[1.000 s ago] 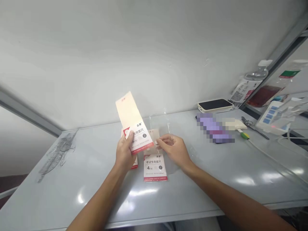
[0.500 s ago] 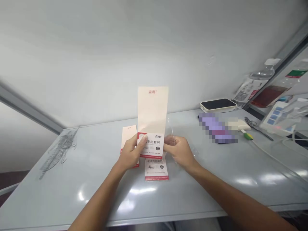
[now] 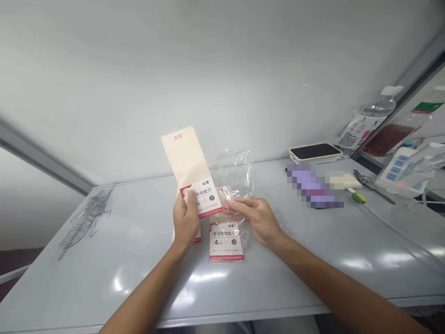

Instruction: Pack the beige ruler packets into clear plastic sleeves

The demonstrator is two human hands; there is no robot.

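Over the grey tabletop (image 3: 104, 260), the left hand (image 3: 186, 222) pinches a tall cream card (image 3: 189, 162), its top leaning toward 11 o'clock. Just beside it at 3 o'clock, the right hand (image 3: 257, 220) grips a clear plastic sleeve (image 3: 236, 176). A smaller printed card (image 3: 225, 243) lies flat at 6 o'clock.

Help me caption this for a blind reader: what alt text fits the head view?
The left hand holds up a cream-and-red ruler-set card while the right hand pinches a clear plastic sleeve beside it. Another ruler-set pack lies on the grey table below; a phone lies near the wall.
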